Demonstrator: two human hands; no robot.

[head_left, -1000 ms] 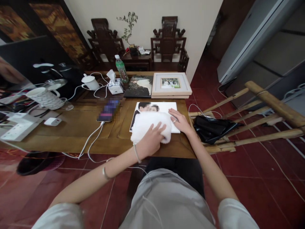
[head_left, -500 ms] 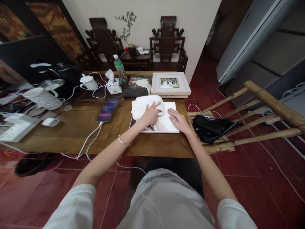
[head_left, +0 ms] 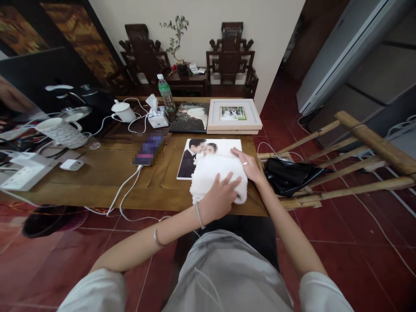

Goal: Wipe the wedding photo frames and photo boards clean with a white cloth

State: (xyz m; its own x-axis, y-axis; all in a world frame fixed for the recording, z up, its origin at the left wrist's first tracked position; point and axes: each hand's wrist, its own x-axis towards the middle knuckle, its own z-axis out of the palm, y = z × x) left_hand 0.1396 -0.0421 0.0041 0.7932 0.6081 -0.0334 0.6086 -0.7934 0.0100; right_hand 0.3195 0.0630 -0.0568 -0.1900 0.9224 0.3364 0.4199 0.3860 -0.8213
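A folded white towel point(head_left: 206, 173) covers the lower right part of a photo panel point(head_left: 186, 164) lying flat on the table. The panel's uncovered upper left shows two people, one in a dark suit. My left hand point(head_left: 221, 197) bears down on the towel near the table's front edge, with some fingers spread over it and gripping its folds; the thumb is hidden. At the panel's right edge rests my right hand point(head_left: 248, 167), fingers extended and close together, touching the panel beside the towel.
Behind the panel lie a white-framed picture point(head_left: 212, 116) and a dark photo panel point(head_left: 177, 123). A tissue box point(head_left: 158, 118), green bottle point(head_left: 167, 96) and phone point(head_left: 147, 149) with cables are to the left. Mugs and a power strip point(head_left: 27, 175) stand farther left. A bamboo chair point(head_left: 373, 143) holds a black bag point(head_left: 289, 175).
My left hand has drawn the towel toward me and to the right across the panel, uncovering the pictured people at its upper left. My right hand stays at the right edge.
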